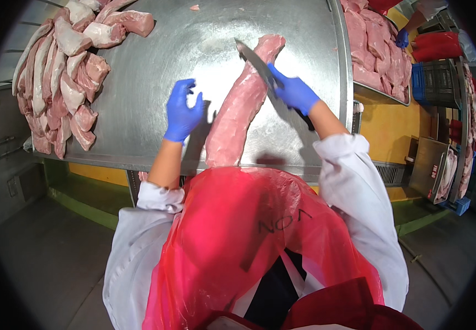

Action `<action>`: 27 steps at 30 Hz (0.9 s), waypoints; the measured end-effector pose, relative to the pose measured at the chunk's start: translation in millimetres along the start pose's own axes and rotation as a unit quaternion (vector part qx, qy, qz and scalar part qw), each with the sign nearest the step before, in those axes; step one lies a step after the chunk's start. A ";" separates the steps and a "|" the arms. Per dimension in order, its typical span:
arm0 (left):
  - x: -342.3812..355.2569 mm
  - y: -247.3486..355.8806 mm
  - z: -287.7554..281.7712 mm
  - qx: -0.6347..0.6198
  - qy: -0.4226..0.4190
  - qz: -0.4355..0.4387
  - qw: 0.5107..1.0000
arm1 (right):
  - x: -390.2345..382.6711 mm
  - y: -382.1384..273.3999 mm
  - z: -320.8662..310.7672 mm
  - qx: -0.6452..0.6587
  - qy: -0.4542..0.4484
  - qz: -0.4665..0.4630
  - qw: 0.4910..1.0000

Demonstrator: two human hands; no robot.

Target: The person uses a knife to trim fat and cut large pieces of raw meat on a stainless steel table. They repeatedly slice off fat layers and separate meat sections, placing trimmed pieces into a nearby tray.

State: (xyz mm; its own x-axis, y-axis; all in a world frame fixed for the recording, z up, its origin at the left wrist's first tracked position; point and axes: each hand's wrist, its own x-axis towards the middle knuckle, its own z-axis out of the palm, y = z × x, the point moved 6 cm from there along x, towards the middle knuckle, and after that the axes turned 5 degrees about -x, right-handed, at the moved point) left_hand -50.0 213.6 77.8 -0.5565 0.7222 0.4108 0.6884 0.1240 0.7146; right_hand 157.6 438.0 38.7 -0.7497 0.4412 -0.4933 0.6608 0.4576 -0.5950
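A long, pale pink pork loin (237, 113) lies on the steel table, running from the near edge away and slightly to the right. My right hand (297, 94), in a blue glove, grips a knife (257, 63). Its broad blade slants up and to the left over the far half of the loin; whether it touches the meat I cannot tell. To the left of the loin is my left hand (183, 111), also gloved in blue, held apart from the meat. Its fingers are curved and spread, with nothing between them.
Cut meat pieces (62, 77) are heaped at the table's left. On the right, a metal tray (381, 94) holds more loins beyond the steel table's (155, 52) raised edge. Dark and blue crates (439, 82) stand farther right. Another person's gloved hand (402, 38) shows at the upper right.
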 end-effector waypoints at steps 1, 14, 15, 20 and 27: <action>-9.4 -17.8 -15.7 0.001 0.026 -0.026 0.999 | -15.5 4.6 2.4 0.012 -0.012 -0.003 1.000; 7.3 13.2 48.0 -0.058 -0.015 -0.059 0.996 | -167.5 40.4 -15.6 0.286 -0.022 0.047 0.957; 12.5 24.9 46.9 -0.056 -0.006 -0.041 0.998 | -158.0 32.7 -21.0 0.278 0.002 0.020 0.960; -0.7 46.3 -53.5 -0.006 0.137 0.041 0.990 | -117.8 -50.2 -16.2 0.268 0.045 -0.126 0.954; -103.9 79.2 -152.4 0.229 -0.059 0.037 0.971 | -79.6 -160.1 82.8 0.137 -0.247 -0.207 0.937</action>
State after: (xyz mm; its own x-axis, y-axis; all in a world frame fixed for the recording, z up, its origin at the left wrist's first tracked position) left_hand -8.6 44.6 178.0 -0.4597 0.8102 0.3635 0.8739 0.3399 0.3476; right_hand 108.4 265.7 120.7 -0.9098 -0.1725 -0.3775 0.3264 0.2645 -0.9075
